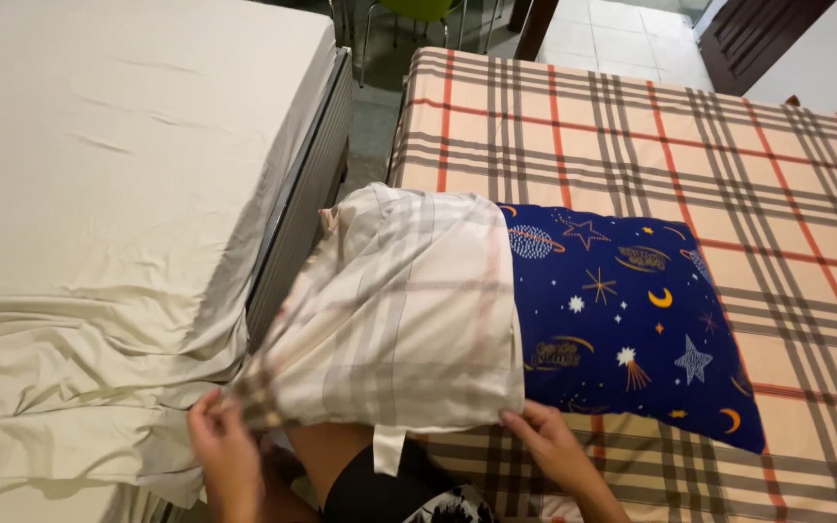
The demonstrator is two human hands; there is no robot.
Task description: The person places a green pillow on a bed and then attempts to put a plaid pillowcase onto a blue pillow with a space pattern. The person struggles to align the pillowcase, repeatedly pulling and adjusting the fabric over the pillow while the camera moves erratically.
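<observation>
A dark blue pillow (632, 320) printed with stars and moons lies on the plaid-sheeted bed (651, 145). A pale plaid pillowcase (399, 310), inside out, covers its left half. My left hand (225, 455) pinches the pillowcase's lower left corner, which hangs off the bed edge. At the open rim of the case, my right hand (554, 446) grips the fabric together with the pillow's near edge. A short white tie (389, 450) dangles from the case between my hands.
A second bed (118, 194) with a cream sheet stands to the left, its sheet hanging loose at the near corner. A narrow gap (365, 126) of tiled floor separates the beds. Chair legs (380, 24) and a dark wooden door (758, 34) lie beyond.
</observation>
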